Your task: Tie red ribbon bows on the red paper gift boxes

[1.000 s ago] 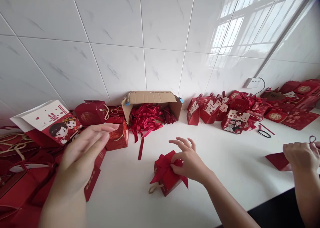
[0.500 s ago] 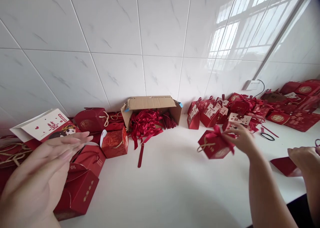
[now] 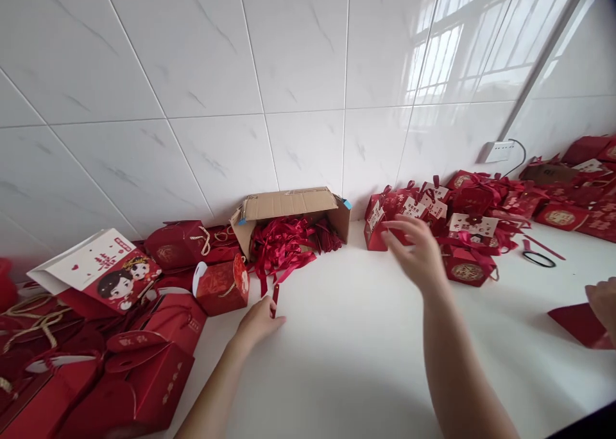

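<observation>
My left hand reaches across the white counter and pinches the near end of a loose red ribbon strip that lies in front of the cardboard box. My right hand hovers with its fingers spread and holds nothing. Just right of it a small red gift box with a ribbon bow stands on the counter beside a pile of finished red gift boxes.
The cardboard box lies on its side against the tiled wall, spilling red ribbons. Folded red boxes and bags crowd the left. Another person's hand works over a flat red card at the far right, near black scissors.
My right hand carried the bowed box to the right, set it by the pile and let go. My left hand moved forward from the left pile and took the loose ribbon strip.
</observation>
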`<state>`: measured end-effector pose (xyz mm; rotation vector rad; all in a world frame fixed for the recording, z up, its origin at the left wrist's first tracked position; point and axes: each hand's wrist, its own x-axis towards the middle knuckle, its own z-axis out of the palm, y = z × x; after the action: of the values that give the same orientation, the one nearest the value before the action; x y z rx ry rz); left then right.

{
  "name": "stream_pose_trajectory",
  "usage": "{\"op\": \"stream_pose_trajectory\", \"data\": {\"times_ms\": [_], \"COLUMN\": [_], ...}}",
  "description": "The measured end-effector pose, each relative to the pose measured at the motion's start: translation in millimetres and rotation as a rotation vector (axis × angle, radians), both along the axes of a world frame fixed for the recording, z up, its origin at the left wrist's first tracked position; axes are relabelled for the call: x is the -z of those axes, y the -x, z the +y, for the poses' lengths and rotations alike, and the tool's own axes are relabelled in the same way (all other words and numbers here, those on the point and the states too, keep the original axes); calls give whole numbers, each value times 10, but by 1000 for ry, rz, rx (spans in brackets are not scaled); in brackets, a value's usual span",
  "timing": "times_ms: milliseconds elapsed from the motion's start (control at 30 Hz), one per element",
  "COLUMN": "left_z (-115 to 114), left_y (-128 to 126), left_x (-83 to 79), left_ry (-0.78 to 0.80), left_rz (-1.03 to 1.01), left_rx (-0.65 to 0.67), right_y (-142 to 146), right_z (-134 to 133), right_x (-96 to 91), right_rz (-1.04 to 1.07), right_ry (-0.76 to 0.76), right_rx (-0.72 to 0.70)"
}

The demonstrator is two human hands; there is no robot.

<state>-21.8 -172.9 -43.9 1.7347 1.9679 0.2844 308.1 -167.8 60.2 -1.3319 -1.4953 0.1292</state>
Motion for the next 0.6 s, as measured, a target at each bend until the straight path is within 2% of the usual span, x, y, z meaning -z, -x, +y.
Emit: {"op": "stream_pose_trajectory", "data": {"times_ms": [67, 133, 200, 267, 367, 467, 600], "left_z": [34, 45, 50, 51, 27, -74, -344], "left_y": [42, 130, 218, 266, 216, 37, -227], "left_x": [100, 120, 107, 90, 46, -92, -468], "left_ry": [-16, -17, -5, 18, 61, 118, 161], "left_rz": [19, 34, 41, 32, -15, -97, -196], "left_rx": [-35, -63, -81, -81, -31, 95, 321], "right_y": [252, 420, 491, 488, 454, 509, 701], "right_z": [16, 1, -3, 25, 102, 156, 135], "right_x": [53, 134, 216, 284, 357, 411, 444], "right_rz": [-145, -251, -344, -445, -535, -506, -485], "right_ry": [135, 314, 484, 595, 641, 643, 675], "right_rx": [-195, -391, -510, -525, -497, -569, -885]}}
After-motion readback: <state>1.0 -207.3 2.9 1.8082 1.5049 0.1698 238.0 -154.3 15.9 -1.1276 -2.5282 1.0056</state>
